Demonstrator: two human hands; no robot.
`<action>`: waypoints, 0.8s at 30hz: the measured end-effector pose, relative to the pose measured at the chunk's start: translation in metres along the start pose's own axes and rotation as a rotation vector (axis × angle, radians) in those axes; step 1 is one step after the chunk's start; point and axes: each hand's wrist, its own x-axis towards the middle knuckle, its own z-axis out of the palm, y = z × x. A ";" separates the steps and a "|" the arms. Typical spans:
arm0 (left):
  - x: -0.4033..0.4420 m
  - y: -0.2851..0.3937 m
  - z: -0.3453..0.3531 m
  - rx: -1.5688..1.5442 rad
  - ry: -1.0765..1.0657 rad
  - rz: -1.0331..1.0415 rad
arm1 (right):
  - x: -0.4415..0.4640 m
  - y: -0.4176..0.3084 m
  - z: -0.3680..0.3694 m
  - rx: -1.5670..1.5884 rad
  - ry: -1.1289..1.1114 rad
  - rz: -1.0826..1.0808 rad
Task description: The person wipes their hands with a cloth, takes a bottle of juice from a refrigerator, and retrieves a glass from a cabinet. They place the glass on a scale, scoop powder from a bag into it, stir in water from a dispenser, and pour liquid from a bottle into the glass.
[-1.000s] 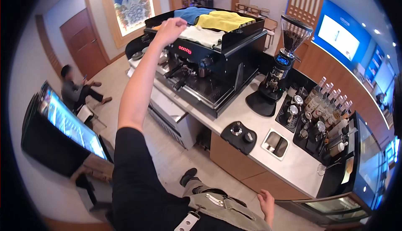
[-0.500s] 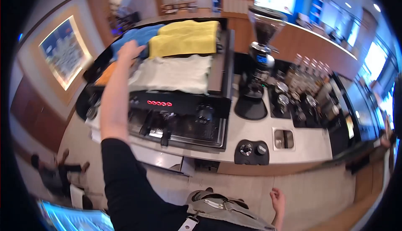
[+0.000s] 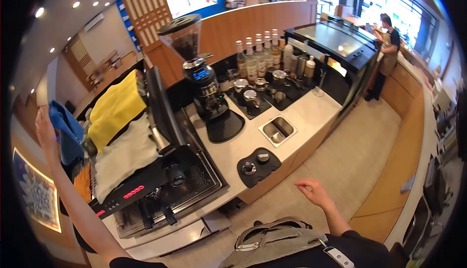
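My left hand [image 3: 44,126] is raised at the far left, closed on the edge of a blue cloth [image 3: 68,129], which hangs partly lifted over the back left of the espresso machine [image 3: 168,185]. Beside it on the machine's top lie a yellow cloth [image 3: 116,106] and a whitish cloth [image 3: 126,153]; an orange cloth [image 3: 82,183] is at the left edge. Glassware shows near the lifted blue cloth. My right hand [image 3: 314,191] hovers over the floor in front of the counter, touching nothing, its fingers curled together with nothing visible in them.
The coffee grinder [image 3: 197,73] stands right of the machine. A tamping mat [image 3: 258,167], a sink insert [image 3: 278,130], metal tools and syrup bottles [image 3: 251,63] are on the counter [image 3: 316,110]. A co-worker in an apron [image 3: 386,56] stands at the back right, beyond a display case [image 3: 340,39].
The view has swung right. My left hand has gone from resting on the cloths to lifting the blue one up at its edge. The co-worker is now in clear view.
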 end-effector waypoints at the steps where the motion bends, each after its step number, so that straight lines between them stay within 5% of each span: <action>1: -0.022 0.056 0.016 0.080 0.010 0.179 | 0.010 -0.017 -0.003 0.048 0.035 -0.138; 4: -0.133 0.226 0.077 0.012 -0.159 0.464 | 0.034 -0.084 -0.025 0.233 -0.013 -0.352; 8: -0.310 0.422 0.153 -0.356 -1.202 0.399 | 0.032 -0.112 -0.038 0.554 -0.237 -0.495; 9: -0.353 0.443 0.179 -0.425 -1.289 0.482 | 0.026 -0.110 -0.047 0.581 -0.286 -0.493; 13: -0.487 0.525 0.255 -0.742 -1.451 0.419 | -0.025 -0.006 -0.049 0.491 -0.006 -0.081; 17: -0.576 0.629 0.300 -0.851 -1.477 0.726 | -0.081 0.074 -0.144 0.318 0.120 0.310; 21: -0.648 0.733 0.314 -1.098 -1.460 1.031 | -0.133 0.122 -0.227 0.497 0.456 0.346; 24: -0.677 0.801 0.307 -1.287 -1.810 1.131 | -0.161 0.148 -0.277 0.777 0.785 0.244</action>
